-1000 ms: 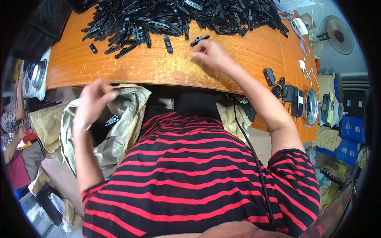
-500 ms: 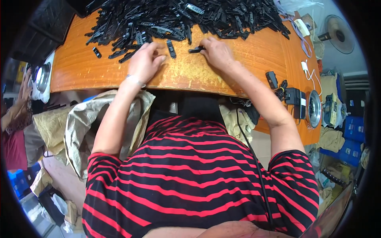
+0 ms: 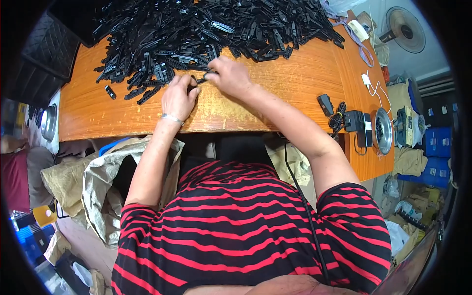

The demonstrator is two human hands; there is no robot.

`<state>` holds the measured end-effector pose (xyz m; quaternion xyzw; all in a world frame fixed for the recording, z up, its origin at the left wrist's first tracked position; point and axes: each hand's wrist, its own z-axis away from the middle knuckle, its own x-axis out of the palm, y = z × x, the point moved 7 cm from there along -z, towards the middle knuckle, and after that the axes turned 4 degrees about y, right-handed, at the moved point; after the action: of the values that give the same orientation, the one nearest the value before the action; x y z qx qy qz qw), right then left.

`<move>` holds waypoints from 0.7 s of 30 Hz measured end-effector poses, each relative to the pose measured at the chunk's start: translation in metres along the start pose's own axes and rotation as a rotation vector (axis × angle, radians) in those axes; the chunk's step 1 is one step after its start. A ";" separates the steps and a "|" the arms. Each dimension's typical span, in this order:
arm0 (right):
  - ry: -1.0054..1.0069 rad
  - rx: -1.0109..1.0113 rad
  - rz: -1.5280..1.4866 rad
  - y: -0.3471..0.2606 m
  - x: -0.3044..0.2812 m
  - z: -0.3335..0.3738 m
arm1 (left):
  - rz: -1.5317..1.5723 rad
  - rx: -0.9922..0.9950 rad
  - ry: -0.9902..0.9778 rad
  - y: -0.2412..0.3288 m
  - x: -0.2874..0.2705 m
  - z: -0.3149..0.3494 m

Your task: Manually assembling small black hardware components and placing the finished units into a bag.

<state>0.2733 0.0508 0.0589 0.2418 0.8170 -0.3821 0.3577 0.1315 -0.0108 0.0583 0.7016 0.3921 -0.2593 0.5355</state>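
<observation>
One black part [image 3: 200, 79]: held between two bare hands just below the heap, upper centre of the frame, over the wooden table [image 3: 275, 105].
Long axis: roughly left to right across the frame, the right end looking slightly higher; both ends are partly covered by fingers, so which end is the front cannot be told.
Left hand [image 3: 178, 100]: back turned up, thumb and fingers bent together on the part's left end, the gripped portion largely hidden.
Left forearm [image 3: 153, 157]: rising steeply from lower left, leaning slightly right, a bracelet [image 3: 172, 119] at the wrist.
Right hand [image 3: 230, 77]: slightly blurred, knuckles up, fingers curled and pinching the part's right end.
Right arm [image 3: 290, 123]: bent at the elbow at centre right, the forearm slanting up and left.
Heap of black parts [image 3: 196, 32]: spread along the upper edge of the frame, long pieces pointing every way.
Loose black piece [image 3: 110, 92]: alone on the table at upper left, long axis slanting from upper left to lower right.
Metal bowl [image 3: 391, 142]: at the table's right side, beside a black box [image 3: 358, 127].
</observation>
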 end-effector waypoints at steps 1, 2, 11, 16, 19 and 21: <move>-0.005 -0.007 -0.005 0.003 -0.004 -0.007 | -0.003 -0.008 0.005 -0.003 -0.002 0.002; 0.006 0.069 0.034 0.016 -0.014 -0.014 | -0.003 0.006 0.029 -0.004 -0.003 0.005; -0.009 0.110 0.457 0.063 -0.011 -0.031 | 0.035 0.095 0.110 0.002 -0.002 0.013; -0.001 0.040 0.504 0.063 -0.025 -0.008 | 0.163 0.067 0.128 -0.013 -0.001 0.015; -0.024 -0.064 0.395 0.049 -0.039 0.021 | 0.197 -0.022 0.082 -0.019 0.000 0.015; -0.025 -0.146 0.251 0.036 -0.044 0.037 | 0.314 -0.126 0.038 -0.029 0.002 0.014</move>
<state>0.3398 0.0375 0.0597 0.3104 0.8015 -0.2770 0.4295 0.1094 -0.0203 0.0367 0.7240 0.3030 -0.1340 0.6051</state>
